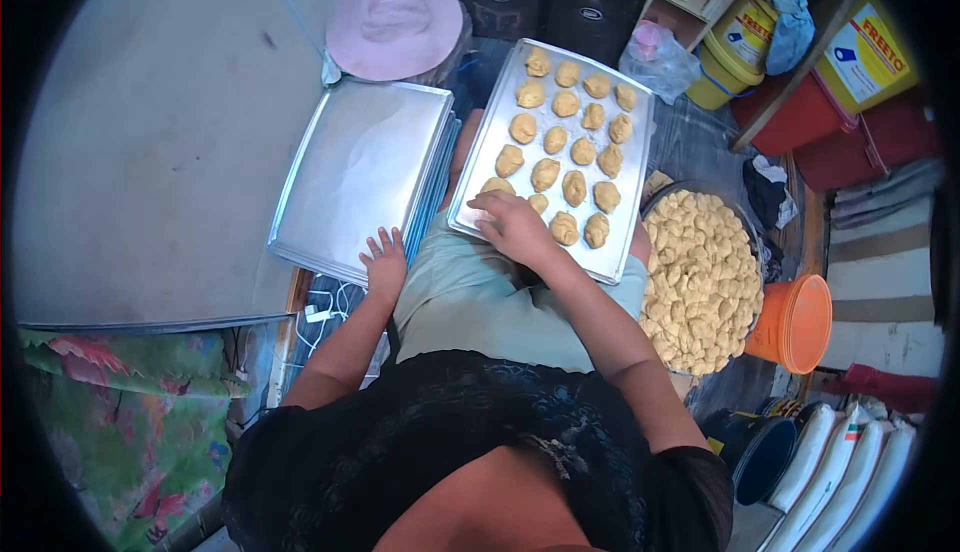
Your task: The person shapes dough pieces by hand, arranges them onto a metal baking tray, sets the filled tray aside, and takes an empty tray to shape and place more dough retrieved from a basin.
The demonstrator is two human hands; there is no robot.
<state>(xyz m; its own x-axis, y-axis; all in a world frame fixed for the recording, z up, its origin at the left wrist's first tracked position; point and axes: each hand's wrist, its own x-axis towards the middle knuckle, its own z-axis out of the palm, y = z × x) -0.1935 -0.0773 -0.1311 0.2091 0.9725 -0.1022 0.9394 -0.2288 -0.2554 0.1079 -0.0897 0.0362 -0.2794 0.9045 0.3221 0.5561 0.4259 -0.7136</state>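
My left hand (385,264) lies with fingers spread on the near right edge of a stack of metal baking trays (365,152). Across my lap rests another baking tray (478,214), carrying rows of yellowish dough pieces (545,172). Over its near left corner is my right hand (515,227), palm down and holding nothing that shows. Its fingers reach left and lie slightly apart, right beside a dough piece (497,186). To the right of my lap, a big round basin is heaped with more dough pieces (700,282).
An orange bucket (800,324) stands against the basin's right side. A pink hat (394,26) sits beyond the tray stack. Yellow tubs (728,57) and red containers (870,137) line the far right. White cables (320,314) lie below the stack, near my left arm.
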